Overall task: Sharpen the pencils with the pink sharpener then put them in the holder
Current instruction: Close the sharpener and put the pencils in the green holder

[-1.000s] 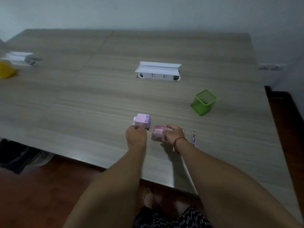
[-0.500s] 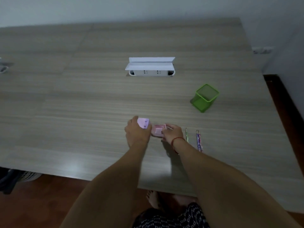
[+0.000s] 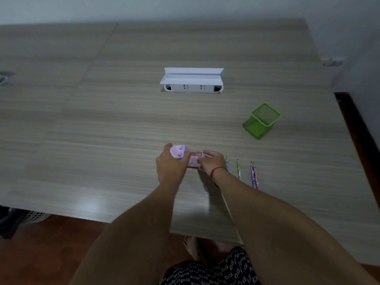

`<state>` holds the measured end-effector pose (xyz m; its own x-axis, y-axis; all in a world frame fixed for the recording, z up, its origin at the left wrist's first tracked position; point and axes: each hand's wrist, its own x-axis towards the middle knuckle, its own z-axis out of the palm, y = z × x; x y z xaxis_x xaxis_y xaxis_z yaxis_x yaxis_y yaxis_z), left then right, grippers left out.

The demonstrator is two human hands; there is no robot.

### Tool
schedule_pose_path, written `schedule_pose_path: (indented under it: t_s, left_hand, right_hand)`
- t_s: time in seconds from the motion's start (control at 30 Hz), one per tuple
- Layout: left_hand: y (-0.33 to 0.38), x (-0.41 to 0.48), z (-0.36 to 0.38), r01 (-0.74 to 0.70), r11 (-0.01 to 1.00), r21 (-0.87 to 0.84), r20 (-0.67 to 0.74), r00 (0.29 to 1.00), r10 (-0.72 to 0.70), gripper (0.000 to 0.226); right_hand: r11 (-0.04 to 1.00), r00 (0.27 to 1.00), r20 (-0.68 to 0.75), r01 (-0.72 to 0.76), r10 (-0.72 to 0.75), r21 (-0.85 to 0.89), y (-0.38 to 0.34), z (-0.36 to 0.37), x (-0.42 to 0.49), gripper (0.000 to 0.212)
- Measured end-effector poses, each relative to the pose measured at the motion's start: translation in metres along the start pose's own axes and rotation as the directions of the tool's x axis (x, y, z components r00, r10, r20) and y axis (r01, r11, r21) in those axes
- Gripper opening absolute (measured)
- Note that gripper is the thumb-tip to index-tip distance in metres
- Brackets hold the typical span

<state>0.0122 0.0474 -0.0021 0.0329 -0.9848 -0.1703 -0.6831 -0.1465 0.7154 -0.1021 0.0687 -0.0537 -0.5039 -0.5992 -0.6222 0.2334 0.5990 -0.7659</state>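
Observation:
The pink sharpener body (image 3: pixel 178 153) is tipped on the table, and my left hand (image 3: pixel 170 165) grips it. Its pink drawer (image 3: pixel 195 159) sits against the body's right side, pinched by my right hand (image 3: pixel 211 162), which wears a red string at the wrist. Several patterned pencils (image 3: pixel 254 174) lie side by side on the wooden table (image 3: pixel 102 140) just right of my right wrist, tips pointing away from me. The green mesh holder (image 3: pixel 262 121) stands upright further back to the right, with nothing visible in it.
A white pop-up socket box (image 3: pixel 192 82) with its lid raised sits in the table's middle, behind the sharpener. The table's near edge runs below my forearms, with red-brown floor and a white basket (image 3: pixel 34 217) under it at left. The right table edge is near the holder.
The two pink parts have come together: the body was tipped over under my left hand and the drawer is pushed up against it. The view shifted, bringing more pencils into sight.

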Motion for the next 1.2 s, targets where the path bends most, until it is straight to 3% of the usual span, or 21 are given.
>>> schedule_pose_path:
  t_s: [0.1, 0.27, 0.57, 0.7, 0.83, 0.9, 1.07, 1.1, 1.2]
  left_hand:
    - [-0.002, 0.001, -0.002, 0.008, 1.0, -0.008, -0.003, 1.0, -0.008, 0.039]
    - [0.0, -0.002, -0.002, -0.003, 1.0, -0.021, 0.013, 1.0, 0.003, 0.03]
    - [-0.007, 0.005, -0.004, -0.009, 0.999, 0.041, -0.02, 1.0, 0.01, 0.047]
    - [-0.005, 0.005, -0.003, -0.03, 0.995, 0.1, -0.027, 0.999, 0.033, 0.044]
    - [-0.002, 0.004, 0.001, -0.038, 0.988, 0.152, -0.029, 0.999, 0.043, 0.043]
    - [0.0, 0.002, 0.001, -0.043, 0.978, 0.204, -0.042, 0.998, 0.053, 0.045]
    - [0.01, -0.005, 0.017, -0.123, 0.931, 0.343, -0.21, 0.956, 0.204, 0.075]
    - [0.016, -0.008, 0.023, -0.138, 0.918, 0.37, -0.205, 0.952, 0.226, 0.077]
    - [0.042, -0.023, 0.043, -0.226, 0.877, 0.424, -0.093, 0.952, 0.291, 0.069]
  right_hand:
    - [1.0, 1.0, 0.009, -0.006, 0.006, 0.007, -0.002, 0.002, -0.001, 0.046]
    - [1.0, 0.996, 0.089, -0.012, 0.013, -0.02, -0.002, 0.016, -0.005, 0.046]
    - [0.997, 0.996, 0.053, -0.076, 0.076, 0.009, -0.003, 0.028, -0.012, 0.04]
    - [0.997, 0.989, 0.129, -0.073, 0.076, -0.034, -0.007, 0.028, -0.019, 0.026]
    - [0.976, 0.975, 0.202, -0.047, 0.09, -0.211, -0.016, 0.015, -0.022, 0.006]
    - [0.946, 0.989, 0.14, -0.002, 0.05, -0.325, -0.016, -0.003, -0.013, 0.018]
    - [0.919, 0.999, -0.04, -0.014, -0.002, -0.395, -0.018, -0.067, -0.002, 0.011]
    - [0.918, 0.997, -0.074, -0.018, -0.012, -0.397, -0.015, -0.075, 0.002, 0.009]
    - [0.871, 0.984, -0.169, -0.04, -0.05, -0.49, -0.015, -0.1, -0.005, 0.037]
